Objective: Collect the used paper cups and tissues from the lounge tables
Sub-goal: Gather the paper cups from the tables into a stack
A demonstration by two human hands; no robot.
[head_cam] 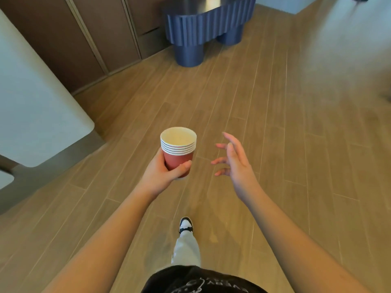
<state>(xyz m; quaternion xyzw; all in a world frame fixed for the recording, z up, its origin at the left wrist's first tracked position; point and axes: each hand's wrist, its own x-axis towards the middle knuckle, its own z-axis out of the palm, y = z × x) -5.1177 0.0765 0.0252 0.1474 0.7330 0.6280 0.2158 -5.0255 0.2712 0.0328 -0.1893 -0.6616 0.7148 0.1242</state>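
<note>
- Red paper cups, several nested into one stack, stand nearly upright in mid-air over the floor, just left of the picture's centre; the long axis runs bottom to top, with the open mouth pointing up and tipped slightly toward 12 o'clock.
- White rims are layered at the top of the stack, and the pale inside of the uppermost cup is in plain view.
- Left hand grasps the lower part of the stack from 7 o'clock, thumb across the near side and fingers wrapped behind.
- Right hand hangs at 3 o'clock from the cups, apart from them, released, its fingers spread and loosely bent toward the stack, holding nothing.
- Both bare forearms reach in from the bottom edge, at 7 and 5 o'clock.
- Below, at 6 o'clock, a black shirt, a light trouser leg and a black-and-white shoe stepping forward.
- Wooden plank floor lies under everything.
- White rounded counter sits at 9 o'clock from the cups, on a grey base.
- Blue fluted counter on thick round legs stands at 12 o'clock, well apart from the hands.
- Brown panelled wall runs behind, at 11 o'clock.
</note>
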